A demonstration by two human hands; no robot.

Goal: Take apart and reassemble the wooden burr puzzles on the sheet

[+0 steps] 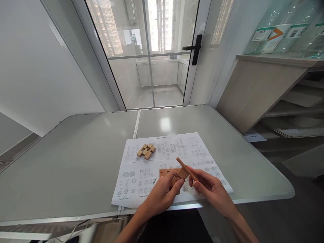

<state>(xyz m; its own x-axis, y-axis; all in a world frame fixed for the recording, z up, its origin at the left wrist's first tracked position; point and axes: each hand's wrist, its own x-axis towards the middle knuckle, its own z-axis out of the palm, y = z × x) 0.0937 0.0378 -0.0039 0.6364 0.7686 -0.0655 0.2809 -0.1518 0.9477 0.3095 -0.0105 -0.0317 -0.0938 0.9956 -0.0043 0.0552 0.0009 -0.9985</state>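
My left hand is closed around a cluster of joined wooden puzzle pieces, held just above a printed instruction sheet. My right hand pinches a thin wooden stick that slants up to the left and meets the cluster. Both hands are close together near the table's front edge. A second small group of wooden blocks lies on the sheet's upper left, away from both hands.
The sheet lies on a grey folding table with a centre seam. A glass door with a black handle stands behind. Wooden shelving with plastic bottles on top is at the right.
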